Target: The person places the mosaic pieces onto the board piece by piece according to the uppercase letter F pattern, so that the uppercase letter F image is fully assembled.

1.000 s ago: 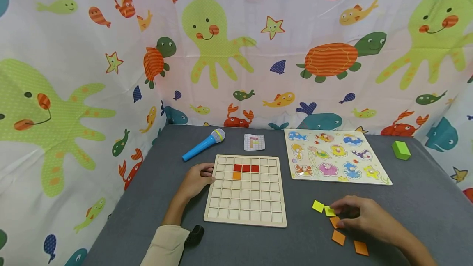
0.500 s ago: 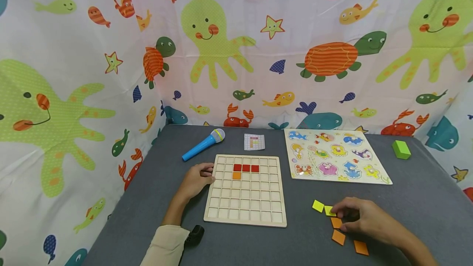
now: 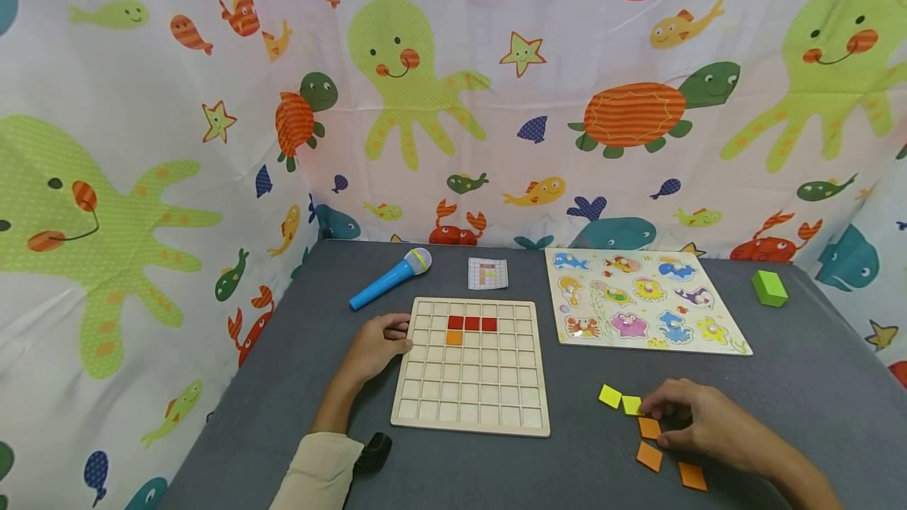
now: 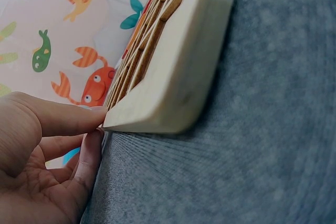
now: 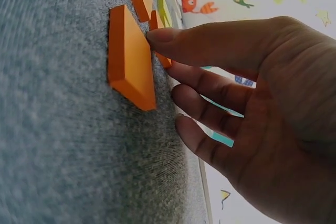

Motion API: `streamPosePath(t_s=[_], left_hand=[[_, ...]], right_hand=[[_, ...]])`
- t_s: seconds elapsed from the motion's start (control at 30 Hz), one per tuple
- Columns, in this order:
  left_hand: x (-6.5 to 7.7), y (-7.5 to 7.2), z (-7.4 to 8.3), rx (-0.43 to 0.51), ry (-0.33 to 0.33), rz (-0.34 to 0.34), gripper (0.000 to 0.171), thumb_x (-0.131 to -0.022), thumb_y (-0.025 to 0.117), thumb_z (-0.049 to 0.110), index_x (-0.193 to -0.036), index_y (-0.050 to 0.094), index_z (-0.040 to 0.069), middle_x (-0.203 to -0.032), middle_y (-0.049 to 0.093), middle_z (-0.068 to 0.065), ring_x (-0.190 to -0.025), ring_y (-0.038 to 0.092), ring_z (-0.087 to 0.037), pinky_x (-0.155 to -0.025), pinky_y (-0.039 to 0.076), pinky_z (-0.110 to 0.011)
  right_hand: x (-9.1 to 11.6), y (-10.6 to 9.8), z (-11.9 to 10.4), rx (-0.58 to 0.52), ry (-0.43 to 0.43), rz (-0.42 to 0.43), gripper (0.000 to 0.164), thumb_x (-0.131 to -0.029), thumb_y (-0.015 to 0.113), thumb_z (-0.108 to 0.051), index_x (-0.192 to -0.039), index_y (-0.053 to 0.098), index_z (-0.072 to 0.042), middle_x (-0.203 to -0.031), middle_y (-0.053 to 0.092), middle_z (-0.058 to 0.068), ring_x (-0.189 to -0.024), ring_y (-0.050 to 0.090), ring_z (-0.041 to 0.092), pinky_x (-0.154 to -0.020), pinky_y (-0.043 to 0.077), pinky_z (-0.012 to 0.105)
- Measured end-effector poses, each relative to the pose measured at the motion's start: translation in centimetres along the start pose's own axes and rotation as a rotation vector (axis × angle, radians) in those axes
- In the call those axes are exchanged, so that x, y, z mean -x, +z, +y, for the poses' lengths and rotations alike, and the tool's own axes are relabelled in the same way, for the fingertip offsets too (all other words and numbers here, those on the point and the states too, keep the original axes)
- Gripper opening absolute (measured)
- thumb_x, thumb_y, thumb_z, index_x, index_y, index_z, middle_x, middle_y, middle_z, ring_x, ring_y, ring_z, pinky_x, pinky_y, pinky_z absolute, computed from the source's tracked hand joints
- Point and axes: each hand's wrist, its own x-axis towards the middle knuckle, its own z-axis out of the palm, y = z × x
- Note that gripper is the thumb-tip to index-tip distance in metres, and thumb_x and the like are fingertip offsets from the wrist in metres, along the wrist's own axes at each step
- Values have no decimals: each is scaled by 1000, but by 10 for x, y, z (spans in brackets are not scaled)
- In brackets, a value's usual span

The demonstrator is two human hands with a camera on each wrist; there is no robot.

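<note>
A square wooden grid board lies on the table; three red tiles in a row and one orange tile sit in its cells. My left hand holds the board's left edge, and in the left wrist view the thumb and a finger meet at its rim. Right of the board, my right hand pinches a loose orange tile at table level between thumb and index finger. Two yellow tiles lie just left of those fingers. Two more loose orange tiles lie nearer the front.
A toy microphone and a small patterned card lie behind the board. A sea-animal puzzle is at the back right, with a green block beyond it. A printed curtain hangs behind the table.
My right hand has shifted slightly to the right, and the orange tile at its fingertips has slid and turned with it, uncovering more of the yellow tile. The left hand keeps still.
</note>
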Motion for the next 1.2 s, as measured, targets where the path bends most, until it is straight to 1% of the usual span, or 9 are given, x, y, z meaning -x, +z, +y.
streamPosePath(t_s=[0.2,0.43,0.6,0.77,0.97,1.1,1.2], left_hand=[[0,0,-1,6,-1,-1,48,-96,76,5,-143,65,5,-127,67,-10,-113,67,-23,-99,57,-44],[-2,0,-1,10,-7,0,48,-95,76,5,-142,66,5,-126,67,-10,-113,67,-22,-98,57,-43],[-1,0,-1,3,-7,-1,47,-96,75,5,-142,66,4,-126,67,-11,-113,67,-24,-98,57,-43],[1,0,0,4,-2,-2,47,-96,75,5,-142,65,3,-126,67,-12,-114,67,-25,-98,57,-43],[0,1,-1,3,-6,1,48,-96,75,5,-143,65,4,-127,67,-10,-114,67,-23,-100,57,-44],[0,0,0,4,-8,1,48,-96,75,5,-143,65,4,-127,67,-10,-114,67,-24,-100,57,-44],[1,0,0,6,-5,-3,48,-96,75,5,-143,65,4,-127,67,-11,-115,67,-25,-99,57,-44]], right_hand=[[-1,0,-2,18,26,-2,34,-88,86,-19,-117,72,-8,-103,65,5,-86,59,7,-74,55,22],[1,-2,-4,-4,47,-9,33,-91,84,-19,-119,73,-7,-108,65,7,-86,63,7,-74,57,23],[2,-4,-8,13,36,6,31,-93,81,-20,-121,74,-9,-110,64,6,-88,63,6,-75,57,22],[-2,-2,-15,84,10,55,29,-93,81,-25,-120,75,-15,-112,64,2,-90,61,3,-77,56,21],[-11,2,-32,165,-29,144,29,-91,83,-34,-117,78,-25,-111,66,-6,-91,58,6,-75,52,24],[-19,6,-41,190,-70,177,28,-91,84,-35,-117,78,-25,-110,67,-11,-90,58,7,-74,52,25],[-26,9,-45,197,-99,192,28,-91,84,-33,-116,77,-24,-110,67,-11,-89,57,8,-74,52,26]])
